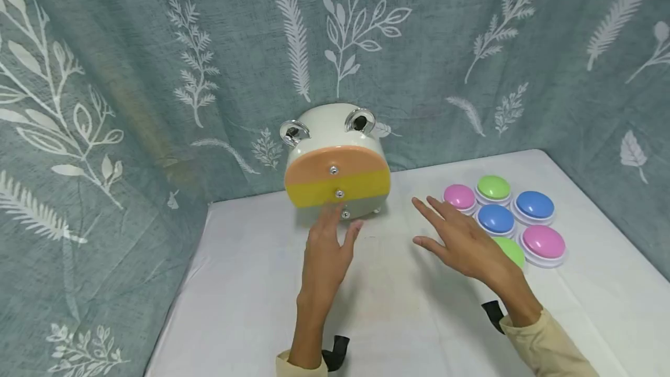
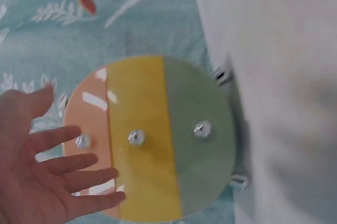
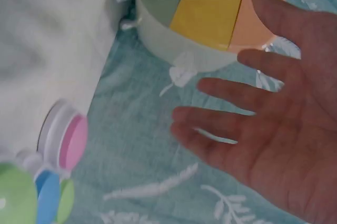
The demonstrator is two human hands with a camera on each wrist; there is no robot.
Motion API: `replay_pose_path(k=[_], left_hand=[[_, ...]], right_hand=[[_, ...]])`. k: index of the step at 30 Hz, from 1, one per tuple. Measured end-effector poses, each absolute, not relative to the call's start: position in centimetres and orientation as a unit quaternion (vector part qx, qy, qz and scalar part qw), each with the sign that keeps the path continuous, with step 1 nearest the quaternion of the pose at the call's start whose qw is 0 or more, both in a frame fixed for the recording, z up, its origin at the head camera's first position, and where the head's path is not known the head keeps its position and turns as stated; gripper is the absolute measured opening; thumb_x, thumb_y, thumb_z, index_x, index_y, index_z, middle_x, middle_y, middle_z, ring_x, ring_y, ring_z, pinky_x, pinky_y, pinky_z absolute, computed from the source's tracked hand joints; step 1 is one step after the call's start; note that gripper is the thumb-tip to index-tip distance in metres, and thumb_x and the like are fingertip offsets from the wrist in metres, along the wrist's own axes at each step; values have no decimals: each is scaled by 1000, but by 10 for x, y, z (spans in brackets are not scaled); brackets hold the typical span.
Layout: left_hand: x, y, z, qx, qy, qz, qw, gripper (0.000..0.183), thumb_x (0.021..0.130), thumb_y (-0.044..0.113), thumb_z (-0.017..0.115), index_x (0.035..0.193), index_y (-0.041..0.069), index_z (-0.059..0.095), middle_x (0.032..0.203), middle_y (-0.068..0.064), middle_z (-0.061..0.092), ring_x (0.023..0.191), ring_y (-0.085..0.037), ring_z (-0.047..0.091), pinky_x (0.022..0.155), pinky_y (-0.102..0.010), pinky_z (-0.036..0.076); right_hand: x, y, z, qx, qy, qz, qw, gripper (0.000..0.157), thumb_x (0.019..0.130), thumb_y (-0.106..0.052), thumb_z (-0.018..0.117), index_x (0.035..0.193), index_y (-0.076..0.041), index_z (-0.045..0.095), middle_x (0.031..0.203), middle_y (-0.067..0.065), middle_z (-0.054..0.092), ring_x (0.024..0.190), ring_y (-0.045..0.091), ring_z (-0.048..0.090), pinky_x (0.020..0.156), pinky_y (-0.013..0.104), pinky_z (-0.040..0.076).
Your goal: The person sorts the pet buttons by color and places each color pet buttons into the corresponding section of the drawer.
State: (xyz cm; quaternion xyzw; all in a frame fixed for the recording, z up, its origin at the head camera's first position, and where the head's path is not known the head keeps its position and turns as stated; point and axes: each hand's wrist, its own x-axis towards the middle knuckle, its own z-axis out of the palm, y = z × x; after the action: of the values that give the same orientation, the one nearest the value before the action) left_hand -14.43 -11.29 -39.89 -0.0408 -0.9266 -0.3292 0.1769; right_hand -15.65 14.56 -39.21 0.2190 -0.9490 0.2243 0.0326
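A small white cabinet [image 1: 335, 127] with a rounded front stands by the back curtain. Its front is banded by an orange drawer [image 1: 309, 169], a yellow drawer [image 1: 366, 184] and a grey-green drawer [image 1: 366, 205], each with a silver knob [image 2: 136, 137]. Two silver rings [image 1: 360, 122] top it like eyes. My left hand [image 1: 325, 252] hovers before the drawers with fingers extended and thumb apart, holding nothing. To its right, my right hand [image 1: 463, 237] is held above the table, fingers spread and empty, between the cabinet and some domed buttons [image 1: 496, 219].
Pink, green and blue domed buttons on white bases stand grouped at the right of the white-clothed table [image 1: 251, 284]. A teal curtain [image 1: 235, 45] with white leaf prints encloses the back and sides. Dark straps [image 1: 336, 354] hang at the wrists.
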Motion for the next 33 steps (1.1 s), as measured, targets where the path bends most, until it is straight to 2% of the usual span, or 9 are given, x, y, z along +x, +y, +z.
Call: replay_pose_path(k=[6, 11, 15, 23, 25, 26, 28, 30, 33], left_hand=[[-174, -140, -378, -15, -872, -386, 301, 46, 108, 29, 59, 143, -1, 61, 153, -25, 56, 144, -42, 53, 119, -56, 44], [-207, -160, -359, 31, -846, -419, 328, 50, 111, 34, 51, 143, -3, 60, 155, -27, 52, 148, -44, 48, 122, -58, 39], [-230, -175, -348, 64, -840, -449, 296, 53, 110, 36, 51, 146, -3, 57, 154, -25, 54, 148, -43, 48, 122, -57, 39], [-260, -192, -341, 119, -840, -507, 153, 73, 106, 53, 52, 154, -3, 48, 165, -15, 44, 158, -36, 34, 129, -53, 30], [-263, -195, -340, 113, -843, -512, 118, 73, 104, 60, 50, 136, -5, 64, 146, -18, 62, 139, -35, 55, 116, -47, 46], [-265, -196, -339, 108, -845, -514, 102, 70, 103, 63, 50, 117, -2, 69, 122, -16, 70, 116, -31, 65, 100, -42, 53], [-267, -200, -338, 98, -847, -517, 74, 63, 101, 68, 49, 82, 8, 55, 79, -5, 56, 71, -20, 55, 67, -33, 48], [-269, -204, -337, 96, -847, -522, 43, 62, 100, 70, 50, 75, 16, 33, 69, 2, 29, 57, -14, 28, 54, -30, 27], [-270, -208, -335, 99, -843, -529, 1, 59, 98, 71, 52, 87, 13, 53, 78, -2, 50, 65, -15, 45, 60, -32, 42]], right_hand=[[-181, 102, -382, 224, -912, 317, 135, 45, 100, -20, 72, 141, -2, 63, 141, 18, 65, 130, 39, 62, 108, 56, 52], [-204, 51, -370, 240, -856, 415, 192, 27, 95, -5, 73, 120, 5, 73, 120, 21, 73, 109, 36, 72, 94, 50, 61], [-222, 17, -368, 238, -816, 480, 217, 20, 95, -1, 72, 114, 6, 75, 114, 22, 74, 102, 36, 75, 89, 45, 64], [-240, -23, -375, 199, -773, 538, 272, 16, 92, 4, 73, 107, 10, 76, 108, 23, 72, 98, 34, 78, 85, 37, 65], [-242, -29, -376, 194, -774, 528, 289, 15, 91, 3, 75, 104, 10, 77, 104, 22, 72, 94, 33, 78, 84, 36, 65], [-243, -32, -376, 190, -778, 521, 296, 15, 91, 2, 77, 104, 9, 77, 103, 21, 72, 93, 32, 78, 84, 35, 65], [-244, -36, -375, 182, -785, 505, 308, 15, 90, 0, 79, 102, 8, 78, 100, 19, 71, 91, 29, 77, 83, 33, 65], [-246, -39, -375, 175, -797, 481, 321, 15, 90, -4, 81, 101, 5, 80, 99, 17, 71, 89, 27, 76, 83, 33, 64], [-247, -40, -375, 169, -812, 447, 336, 14, 89, -7, 83, 99, 3, 81, 97, 15, 72, 87, 26, 73, 82, 34, 62]])
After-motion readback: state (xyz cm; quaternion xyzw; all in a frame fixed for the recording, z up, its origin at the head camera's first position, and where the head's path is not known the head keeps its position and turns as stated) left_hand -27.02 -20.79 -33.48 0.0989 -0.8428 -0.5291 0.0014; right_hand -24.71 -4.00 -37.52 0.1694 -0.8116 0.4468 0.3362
